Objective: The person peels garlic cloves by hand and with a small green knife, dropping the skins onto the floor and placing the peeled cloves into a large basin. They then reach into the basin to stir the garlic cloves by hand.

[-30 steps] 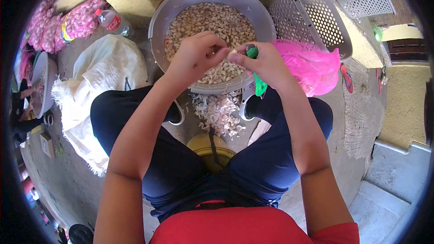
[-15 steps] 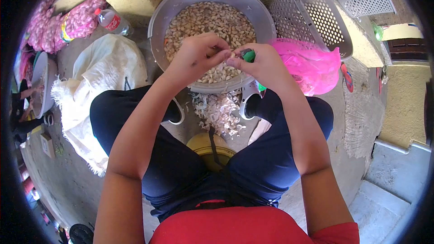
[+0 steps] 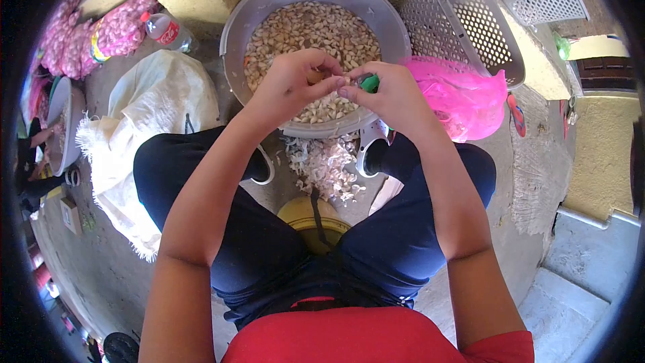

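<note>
Over the near side of a wide grey basin (image 3: 232, 40), my two hands meet with their fingertips almost touching. The basin holds a mass of garlic cloves (image 3: 306, 30). My left hand (image 3: 292, 87) pinches a small pale piece, apparently a garlic clove, largely covered by the fingers. A small knife with a green handle (image 3: 369, 83) is gripped in my right hand (image 3: 396, 94); its blade is mostly hidden between the hands. Below the rim, a heap of garlic peels (image 3: 326, 165) lies on the ground between my feet.
A pink plastic bag (image 3: 463, 97) and perforated grey crates (image 3: 487, 27) stand right of the basin. At left are a white sack (image 3: 158, 94), a cola bottle (image 3: 168, 30) and mesh bags of garlic (image 3: 124, 27). Another person's hand (image 3: 41, 136) reaches a second basin (image 3: 67, 121).
My fingers have shifted slightly around the clove, and the right hand's grip on the knife has turned a little. Everything else stays in place.
</note>
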Motion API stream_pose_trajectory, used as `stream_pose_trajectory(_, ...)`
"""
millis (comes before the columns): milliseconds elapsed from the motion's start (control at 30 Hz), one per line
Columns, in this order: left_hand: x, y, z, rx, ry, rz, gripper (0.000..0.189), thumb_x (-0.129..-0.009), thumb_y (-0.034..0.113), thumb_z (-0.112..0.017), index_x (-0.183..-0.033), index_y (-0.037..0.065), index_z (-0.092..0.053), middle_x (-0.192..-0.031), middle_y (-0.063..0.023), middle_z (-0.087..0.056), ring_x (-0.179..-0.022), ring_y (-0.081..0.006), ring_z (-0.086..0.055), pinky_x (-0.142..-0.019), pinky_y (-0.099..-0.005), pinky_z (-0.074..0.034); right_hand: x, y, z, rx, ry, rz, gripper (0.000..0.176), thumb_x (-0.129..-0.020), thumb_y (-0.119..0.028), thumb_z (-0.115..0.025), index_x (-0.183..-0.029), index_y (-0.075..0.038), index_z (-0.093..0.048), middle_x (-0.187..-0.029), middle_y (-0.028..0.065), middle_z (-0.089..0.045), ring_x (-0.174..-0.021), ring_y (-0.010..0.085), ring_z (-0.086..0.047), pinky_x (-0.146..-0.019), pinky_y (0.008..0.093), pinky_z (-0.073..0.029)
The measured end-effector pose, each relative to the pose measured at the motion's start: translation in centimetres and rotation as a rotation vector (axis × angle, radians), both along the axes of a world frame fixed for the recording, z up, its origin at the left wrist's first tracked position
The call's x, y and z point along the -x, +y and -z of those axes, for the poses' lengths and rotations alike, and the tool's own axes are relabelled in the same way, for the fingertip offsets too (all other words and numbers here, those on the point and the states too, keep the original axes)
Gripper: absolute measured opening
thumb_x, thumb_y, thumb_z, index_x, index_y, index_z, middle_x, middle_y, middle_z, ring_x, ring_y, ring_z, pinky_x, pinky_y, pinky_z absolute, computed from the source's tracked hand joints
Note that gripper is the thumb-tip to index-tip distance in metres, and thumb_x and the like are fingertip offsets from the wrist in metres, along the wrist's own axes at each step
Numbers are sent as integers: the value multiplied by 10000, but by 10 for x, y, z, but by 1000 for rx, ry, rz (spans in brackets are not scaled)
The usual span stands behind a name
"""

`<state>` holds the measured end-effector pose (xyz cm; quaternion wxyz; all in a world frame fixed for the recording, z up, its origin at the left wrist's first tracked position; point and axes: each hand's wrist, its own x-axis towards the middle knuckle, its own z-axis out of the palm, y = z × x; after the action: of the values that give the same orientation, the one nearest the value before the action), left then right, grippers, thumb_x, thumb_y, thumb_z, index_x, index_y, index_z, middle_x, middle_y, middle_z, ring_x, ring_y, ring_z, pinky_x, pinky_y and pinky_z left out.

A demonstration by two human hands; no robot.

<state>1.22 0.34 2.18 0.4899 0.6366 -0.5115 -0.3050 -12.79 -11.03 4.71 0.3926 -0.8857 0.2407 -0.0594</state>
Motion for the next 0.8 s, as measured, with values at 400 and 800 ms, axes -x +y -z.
stream_pose_trajectory(400,2,0,11,84,-99,-86,105,-742,48,-607,-807,-25,-569,-699,-63,-584,-613,-72,-536,-552,-219,-448,-2,3,5,5,-41,1,313,-705,-257,-672,-877,-2,-614,-679,108,-569,-608,173,-523,-582,286,-428)
stream_pose_trajectory(800,2,-3,9,-152,81,-174,169,-775,164,-606,-836,8,-580,-671,-17,-568,-549,-49,-491,-482,-209,-395,-6,3,17,-146,-121,91,270,-746,-194,-645,-921,4,-592,-632,25,-550,-540,69,-489,-495,216,-402)
